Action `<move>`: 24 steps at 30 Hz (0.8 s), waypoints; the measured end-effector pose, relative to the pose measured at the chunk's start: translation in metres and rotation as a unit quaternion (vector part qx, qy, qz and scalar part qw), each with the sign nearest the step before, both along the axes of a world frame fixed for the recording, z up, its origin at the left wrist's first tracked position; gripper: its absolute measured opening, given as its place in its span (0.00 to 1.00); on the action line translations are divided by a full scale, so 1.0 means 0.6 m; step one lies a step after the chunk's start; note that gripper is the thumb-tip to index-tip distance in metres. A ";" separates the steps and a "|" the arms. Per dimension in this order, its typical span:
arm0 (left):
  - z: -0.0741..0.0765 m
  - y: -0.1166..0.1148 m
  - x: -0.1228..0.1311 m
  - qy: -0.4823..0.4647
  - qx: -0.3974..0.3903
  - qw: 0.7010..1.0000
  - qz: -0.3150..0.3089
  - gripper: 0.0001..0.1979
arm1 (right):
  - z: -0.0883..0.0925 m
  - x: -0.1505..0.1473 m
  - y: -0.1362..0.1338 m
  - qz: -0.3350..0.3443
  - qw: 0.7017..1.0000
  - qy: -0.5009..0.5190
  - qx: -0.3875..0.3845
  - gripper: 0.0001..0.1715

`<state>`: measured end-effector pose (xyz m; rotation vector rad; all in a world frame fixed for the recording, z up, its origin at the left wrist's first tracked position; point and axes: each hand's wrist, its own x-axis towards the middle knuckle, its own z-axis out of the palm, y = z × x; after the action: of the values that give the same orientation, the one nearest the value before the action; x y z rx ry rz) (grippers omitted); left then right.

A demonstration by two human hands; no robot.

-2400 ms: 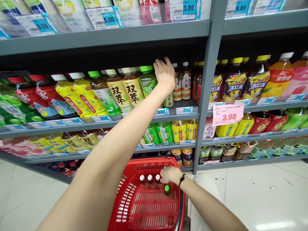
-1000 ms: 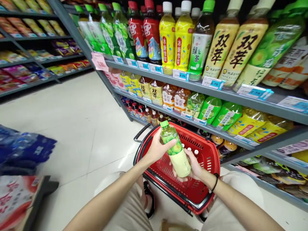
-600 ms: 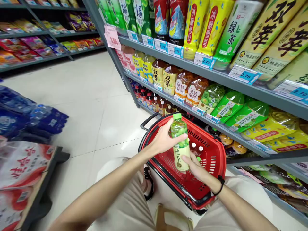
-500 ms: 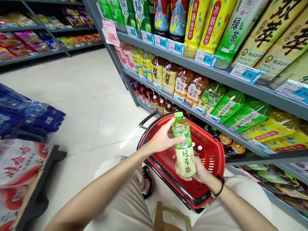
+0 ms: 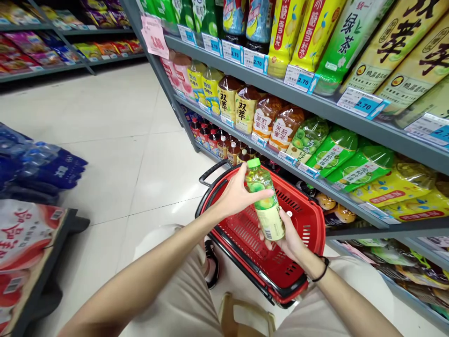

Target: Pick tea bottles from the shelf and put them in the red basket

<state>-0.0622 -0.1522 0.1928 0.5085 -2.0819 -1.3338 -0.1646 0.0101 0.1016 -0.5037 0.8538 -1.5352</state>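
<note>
Both my hands hold a green tea bottle (image 5: 268,217) with a bright green cap, tilted a little to the left. My left hand (image 5: 235,191) wraps round its upper part, the thumb lying across the label. Around the lower half are the fingers of my right hand (image 5: 288,234), a dark band on that wrist. A barcode shows near the foot of the label. Below the bottle is a red shopping basket (image 5: 242,250) with slotted walls and a black handle. A small white cap shows inside it, partly hidden behind my right hand.
Shelves (image 5: 224,61) of bottled drinks with price tags rise at the front and right. On the left stand blue shrink-wrapped water packs (image 5: 52,164) and red-white cartons (image 5: 24,243) on a low pallet. A beige stool (image 5: 245,311) is between my legs.
The bottle has been turned in my hands, so the large label characters have rotated away and a barcode shows. It leans more to the left. The view has shifted slightly.
</note>
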 end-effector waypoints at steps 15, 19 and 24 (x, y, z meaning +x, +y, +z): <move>-0.005 0.006 0.008 -0.003 -0.067 0.998 -0.015 0.28 | -0.018 -0.011 0.011 0.135 0.986 -0.097 0.023 0.45; -0.003 0.004 0.009 0.017 -0.090 0.994 -0.057 0.36 | -0.017 -0.017 0.013 0.163 0.980 -0.117 0.012 0.46; -0.001 0.005 0.008 0.017 -0.101 0.993 -0.055 0.36 | -0.013 -0.019 0.015 0.167 0.980 -0.104 0.009 0.46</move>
<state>-0.0576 -0.1493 0.1920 0.2855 -2.2128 -1.1650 -0.1757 0.0189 0.0938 -0.4389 0.5870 -1.2446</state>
